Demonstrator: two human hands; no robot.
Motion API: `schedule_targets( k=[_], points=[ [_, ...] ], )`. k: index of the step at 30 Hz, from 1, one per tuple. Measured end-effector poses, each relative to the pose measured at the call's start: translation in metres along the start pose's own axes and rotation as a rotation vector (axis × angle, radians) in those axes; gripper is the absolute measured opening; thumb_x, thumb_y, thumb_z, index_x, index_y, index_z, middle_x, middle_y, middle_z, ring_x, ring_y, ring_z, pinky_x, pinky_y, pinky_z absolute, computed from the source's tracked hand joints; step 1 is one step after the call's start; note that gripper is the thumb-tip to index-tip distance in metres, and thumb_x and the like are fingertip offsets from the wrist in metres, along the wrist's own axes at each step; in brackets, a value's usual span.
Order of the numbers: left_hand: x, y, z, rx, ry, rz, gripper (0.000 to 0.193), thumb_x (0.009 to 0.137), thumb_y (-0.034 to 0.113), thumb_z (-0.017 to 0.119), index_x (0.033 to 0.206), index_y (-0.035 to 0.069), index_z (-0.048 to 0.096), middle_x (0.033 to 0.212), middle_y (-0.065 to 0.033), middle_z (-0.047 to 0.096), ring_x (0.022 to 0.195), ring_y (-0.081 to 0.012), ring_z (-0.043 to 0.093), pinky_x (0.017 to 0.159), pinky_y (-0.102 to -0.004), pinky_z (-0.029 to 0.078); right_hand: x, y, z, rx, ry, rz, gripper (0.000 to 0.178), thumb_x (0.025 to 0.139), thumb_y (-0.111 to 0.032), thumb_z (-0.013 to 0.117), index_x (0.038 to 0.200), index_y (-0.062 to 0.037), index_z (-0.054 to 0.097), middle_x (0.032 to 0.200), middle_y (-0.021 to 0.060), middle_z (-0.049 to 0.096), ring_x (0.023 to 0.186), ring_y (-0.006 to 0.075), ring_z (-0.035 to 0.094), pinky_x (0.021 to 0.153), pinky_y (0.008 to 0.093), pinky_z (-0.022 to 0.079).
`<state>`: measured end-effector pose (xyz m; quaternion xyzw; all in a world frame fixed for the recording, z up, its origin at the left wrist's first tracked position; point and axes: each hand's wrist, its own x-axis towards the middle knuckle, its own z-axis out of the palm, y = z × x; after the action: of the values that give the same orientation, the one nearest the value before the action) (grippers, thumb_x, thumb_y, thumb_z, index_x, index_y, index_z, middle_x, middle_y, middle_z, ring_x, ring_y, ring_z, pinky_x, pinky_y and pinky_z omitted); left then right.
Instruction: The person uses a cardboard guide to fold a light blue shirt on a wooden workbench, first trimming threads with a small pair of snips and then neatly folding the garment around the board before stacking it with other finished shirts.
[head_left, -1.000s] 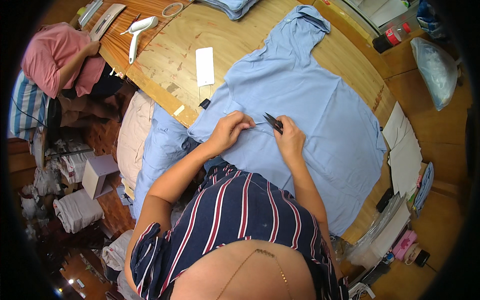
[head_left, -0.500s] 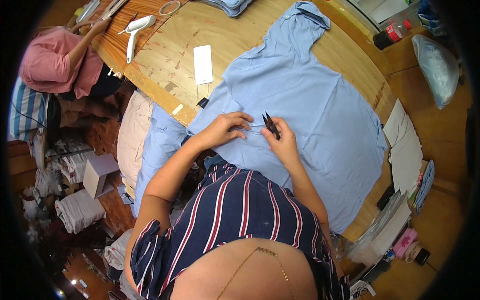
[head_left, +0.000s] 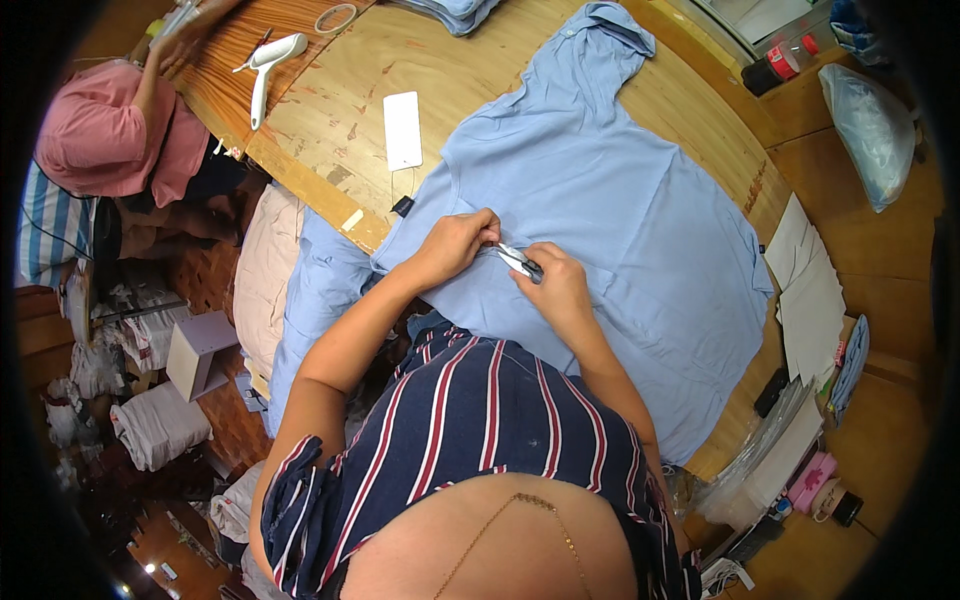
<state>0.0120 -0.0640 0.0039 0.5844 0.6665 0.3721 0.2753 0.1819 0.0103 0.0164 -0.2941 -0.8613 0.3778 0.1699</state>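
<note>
As left hand (head_left: 453, 246) pinches garment (head_left: 640, 225) (blue), right hand (head_left: 556, 284) grips snips (head_left: 520, 262).

Site type: garment workshop.
I classify the site by these indicators: a worn wooden worktable (head_left: 345, 105), a blue garment (head_left: 610, 210) spread across it with a white hang tag (head_left: 403, 130), small snips (head_left: 534, 270), a white lint roller (head_left: 260, 95), a stack of folded blue cloth (head_left: 450, 12), pale folded cloth (head_left: 160, 425) piled at lower left, and a co-worker (head_left: 105, 135) at far left.
</note>
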Motion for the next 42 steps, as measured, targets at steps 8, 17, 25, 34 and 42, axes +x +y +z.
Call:
schedule_targets(
  k=[8,17,25,34,42],
  points=[
    [-0.002,-0.002,0.003,-0.043,0.045,-0.016,0.01,0.082,0.009,0.049,0.076,0.001,0.046,0.068,-0.0104,0.06,0.059,-0.0267,0.057,0.054,-0.0311,0.043,0.001,-0.013,0.006,-0.199,-0.061,0.022,0.022,0.068,-0.016,0.065,0.086,-0.0036,0.06,0.08,0.0106,0.055,0.065,0.0285,0.058,0.058,0.0372,0.047],
    [-0.001,0.01,-0.002,-0.053,0.08,-0.062,0.006,0.081,0.007,0.048,0.079,0.001,0.048,0.067,-0.0126,0.059,0.063,-0.0261,0.06,0.056,-0.0302,0.046,-0.002,-0.011,-0.009,-0.022,0.002,-0.072,0.025,0.071,-0.017,0.064,0.091,-0.0033,0.06,0.082,0.0102,0.058,0.064,0.0247,0.059,0.057,0.035,0.046],
    [-0.147,0.0,-0.079,0.455,-0.745,-0.415,0.005,0.071,0.008,0.057,0.072,0.004,0.058,0.067,-0.0139,0.059,0.065,-0.0296,0.058,0.058,-0.0352,0.044,-0.196,0.13,-0.189,-0.485,1.011,0.837,0.039,0.076,-0.028,0.06,0.102,0.0014,0.057,0.095,0.018,0.06,0.084,0.0282,0.058,0.075,0.0346,0.045],
    [-0.033,0.015,-0.037,0.597,0.173,-0.107,0.012,0.08,0.012,0.051,0.085,0.002,0.057,0.083,-0.0163,0.056,0.079,-0.0333,0.053,0.067,-0.0391,0.041,-0.331,0.16,-0.218,-1.004,0.897,1.409,0.039,0.075,-0.031,0.06,0.106,-0.0067,0.057,0.103,0.0193,0.054,0.099,0.0341,0.05,0.08,0.0412,0.042],
    [0.095,-0.042,-0.005,0.897,0.326,0.152,0.034,0.082,0.032,0.051,0.114,0.024,0.052,0.126,-0.0057,0.04,0.118,-0.0224,0.034,0.092,-0.0467,0.026,-0.241,0.173,-0.174,-0.837,0.776,0.937,0.033,0.081,-0.026,0.053,0.109,-0.0097,0.055,0.112,0.0154,0.047,0.104,0.0313,0.044,0.086,0.0435,0.035]
  ],
)
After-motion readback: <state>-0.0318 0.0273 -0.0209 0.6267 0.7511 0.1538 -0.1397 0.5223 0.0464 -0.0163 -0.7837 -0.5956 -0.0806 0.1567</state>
